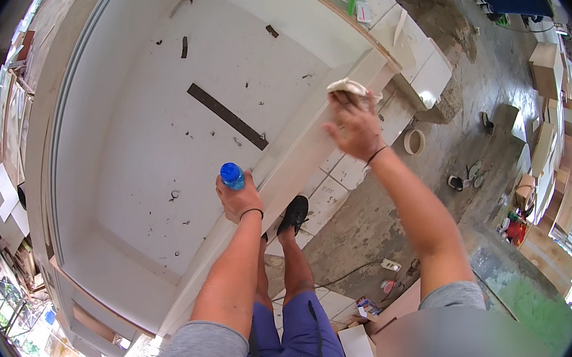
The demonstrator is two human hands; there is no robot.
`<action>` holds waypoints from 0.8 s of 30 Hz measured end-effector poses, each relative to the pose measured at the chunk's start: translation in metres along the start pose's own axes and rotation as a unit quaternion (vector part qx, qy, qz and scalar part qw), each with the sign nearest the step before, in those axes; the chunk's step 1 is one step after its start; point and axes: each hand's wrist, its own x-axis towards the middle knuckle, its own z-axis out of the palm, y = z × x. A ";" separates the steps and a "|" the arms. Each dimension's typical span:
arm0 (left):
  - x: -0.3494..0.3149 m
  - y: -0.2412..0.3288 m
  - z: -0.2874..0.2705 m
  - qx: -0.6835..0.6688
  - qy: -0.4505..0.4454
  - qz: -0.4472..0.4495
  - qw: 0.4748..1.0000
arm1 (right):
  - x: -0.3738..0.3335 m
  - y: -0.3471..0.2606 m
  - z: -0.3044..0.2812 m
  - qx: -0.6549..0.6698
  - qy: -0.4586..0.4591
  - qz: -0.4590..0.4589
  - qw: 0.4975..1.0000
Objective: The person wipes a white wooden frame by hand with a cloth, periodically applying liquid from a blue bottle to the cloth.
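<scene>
My left hand (240,200) is wrapped round a bottle (232,175) with a blue cap, held over the near side of a big white box-like cabinet (148,94). With my right hand (357,127) I press a whitish cloth (348,86) on the cabinet's pale edge board (303,149), near its far right corner. Part of the cloth is hidden under the fingers. Inside the cabinet lie a long dark strip (226,115) and several small dark scraps.
White tiles (329,197) cover the floor beside my black shoe (294,213). A tape roll (414,142) and sandals (463,180) lie on the concrete. Wooden boards and boxes (547,70) stand along the right. A cable with a white socket (390,265) runs near my legs.
</scene>
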 end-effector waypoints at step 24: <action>-0.004 -0.012 0.001 -0.204 0.072 0.044 0.975 | 0.001 -0.006 0.018 -0.072 -0.057 -0.002 0.996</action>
